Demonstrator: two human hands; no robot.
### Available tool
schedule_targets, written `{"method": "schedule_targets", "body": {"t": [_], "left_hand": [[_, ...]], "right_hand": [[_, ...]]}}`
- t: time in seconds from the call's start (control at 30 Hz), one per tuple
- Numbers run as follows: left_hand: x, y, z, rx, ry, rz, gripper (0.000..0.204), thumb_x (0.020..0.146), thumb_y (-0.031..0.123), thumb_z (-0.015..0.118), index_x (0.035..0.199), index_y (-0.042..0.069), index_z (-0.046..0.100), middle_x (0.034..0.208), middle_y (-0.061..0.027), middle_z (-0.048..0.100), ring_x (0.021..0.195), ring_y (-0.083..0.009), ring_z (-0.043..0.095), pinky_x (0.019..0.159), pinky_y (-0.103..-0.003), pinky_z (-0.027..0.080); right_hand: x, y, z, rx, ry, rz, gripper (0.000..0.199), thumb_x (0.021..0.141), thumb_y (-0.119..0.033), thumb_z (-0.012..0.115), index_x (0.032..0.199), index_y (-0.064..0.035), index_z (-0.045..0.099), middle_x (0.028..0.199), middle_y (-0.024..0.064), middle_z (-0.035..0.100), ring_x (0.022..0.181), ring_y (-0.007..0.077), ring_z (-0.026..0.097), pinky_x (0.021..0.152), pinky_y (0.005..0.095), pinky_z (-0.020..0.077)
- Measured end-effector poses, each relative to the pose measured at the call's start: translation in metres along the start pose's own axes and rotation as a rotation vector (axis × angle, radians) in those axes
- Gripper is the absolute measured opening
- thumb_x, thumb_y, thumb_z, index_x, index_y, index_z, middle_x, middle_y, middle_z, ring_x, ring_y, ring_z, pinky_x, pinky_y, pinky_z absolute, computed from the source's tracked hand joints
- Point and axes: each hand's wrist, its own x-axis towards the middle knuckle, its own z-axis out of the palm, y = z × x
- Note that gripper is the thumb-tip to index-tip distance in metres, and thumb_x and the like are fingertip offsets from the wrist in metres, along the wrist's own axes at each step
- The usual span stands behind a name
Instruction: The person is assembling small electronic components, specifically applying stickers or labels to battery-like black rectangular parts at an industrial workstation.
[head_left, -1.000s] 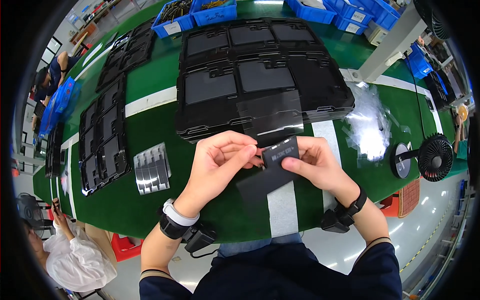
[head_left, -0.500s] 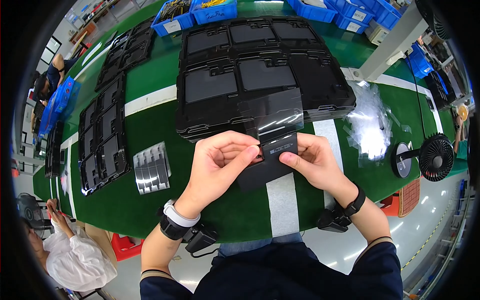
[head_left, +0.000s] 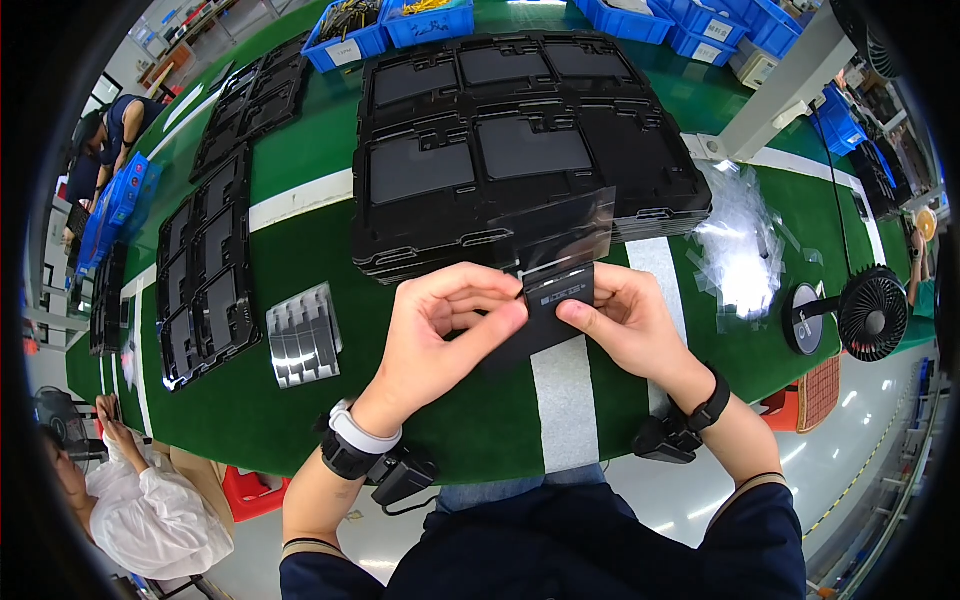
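Found flat black printed pack (head_left: 558, 290) held above green tabletop (head_left: 460, 430), just short of black tray stack (head_left: 645, 165). Observed right hand (head_left: 635, 318) gripping pack, thumb on face, fingers behind; left hand (head_left: 440, 325) closed thumb-to-fingers at left edge, unable to tell exact hold. Noted clear film sheet (head_left: 565, 232) rising behind pack; strip sheet (head_left: 303, 337) to left; clear film pile (head_left: 738, 245) and black desk fan (head_left: 871, 314) to right.
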Motion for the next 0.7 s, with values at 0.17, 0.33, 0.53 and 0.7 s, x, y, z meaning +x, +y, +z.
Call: {"method": "schedule_targets", "body": {"t": [0.17, 0.33, 0.53, 0.7], "left_hand": [[-0.002, -0.009, 0.000, -0.011, 0.010, 0.018, 0.018, 0.078, -0.001, 0.067, 0.095, -0.001, 0.061, 0.089, -0.0072, 0.065, 0.081, -0.0100, 0.063, 0.071, -0.021, 0.051], [-0.004, -0.009, 0.006, 0.030, 0.138, 0.105, 0.012, 0.074, -0.003, 0.069, 0.085, -0.002, 0.065, 0.098, -0.0117, 0.062, 0.088, -0.0143, 0.062, 0.076, -0.025, 0.051], [-0.002, -0.018, 0.004, 0.206, 0.144, 0.311, 0.011, 0.070, -0.003, 0.072, 0.079, -0.001, 0.067, 0.102, -0.0133, 0.061, 0.093, -0.0200, 0.062, 0.081, -0.030, 0.050], [-0.002, -0.011, 0.003, 0.240, 0.082, 0.308, 0.013, 0.070, -0.003, 0.072, 0.082, 0.000, 0.069, 0.102, -0.0131, 0.063, 0.093, -0.0192, 0.061, 0.081, -0.030, 0.049]], "right_hand": [[-0.001, 0.001, 0.001, -0.038, 0.020, 0.009, 0.016, 0.086, -0.003, 0.059, 0.100, 0.0031, 0.060, 0.090, 0.0033, 0.064, 0.083, 0.0057, 0.058, 0.073, 0.0215, 0.0482], [-0.001, 0.001, 0.002, -0.100, 0.045, -0.022, 0.016, 0.084, -0.005, 0.062, 0.096, 0.0048, 0.060, 0.084, 0.0027, 0.063, 0.078, 0.0039, 0.056, 0.065, 0.0196, 0.0488], [-0.003, 0.001, 0.005, -0.348, 0.109, -0.202, 0.014, 0.081, -0.005, 0.064, 0.091, 0.0056, 0.062, 0.081, 0.0076, 0.064, 0.073, 0.0077, 0.060, 0.059, 0.0236, 0.0533], [-0.003, -0.001, 0.003, -0.324, 0.104, -0.141, 0.016, 0.081, -0.005, 0.065, 0.094, 0.0040, 0.063, 0.082, 0.0089, 0.066, 0.073, 0.0086, 0.061, 0.060, 0.0239, 0.0540]]}}
